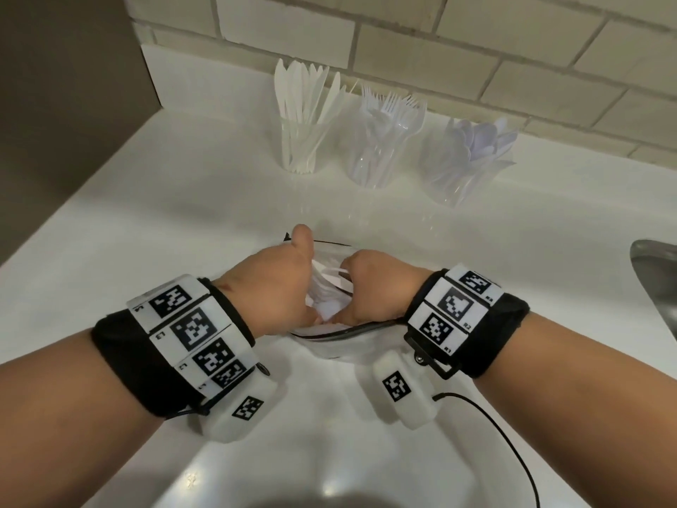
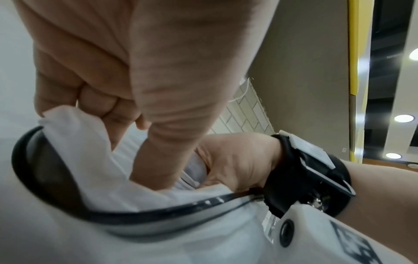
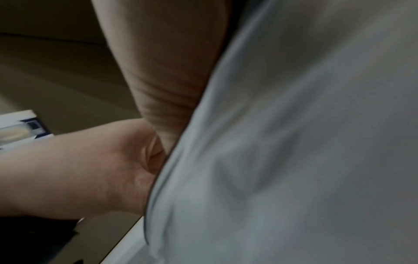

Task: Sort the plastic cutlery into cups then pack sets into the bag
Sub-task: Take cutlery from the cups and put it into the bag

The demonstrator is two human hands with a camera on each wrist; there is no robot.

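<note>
the bag (image 1: pixel 331 355), a clear pouch with a dark zip rim, sits on the white worktop (image 1: pixel 154 199) right in front of us, and we have both hands in its mouth. our left hand (image 1: pixel 273 284) curls its fingers over the near-left part of the rim with the thumb standing up, which we judge is to keep the mouth pulled wide. our right hand (image 1: pixel 373 284) is curled down inside the opening around white cutlery (image 1: pixel 326 278), most likely pushing a set in; how many pieces it holds we cannot tell. the left wrist view shows our left fingers (image 2: pixel 90 100) bunched on a fold of the pale bag wall, just above the zip.

the sorting looks done: the knife cup (image 1: pixel 301 141), the fork cup (image 1: pixel 373 155) and the spoon cup (image 1: pixel 458 170) stand in a row at the back, near the tiled wall (image 1: pixel 476 49), well apart from the bag. between them and the bag lies bare worktop, so there is room to reach forward. to our right a metal sink (image 1: pixel 655 284) cuts into the worktop, an edge to stay off when we swing back. a black cable (image 1: pixel 505 434) trails near the front edge by our right wrist and could snag.
</note>
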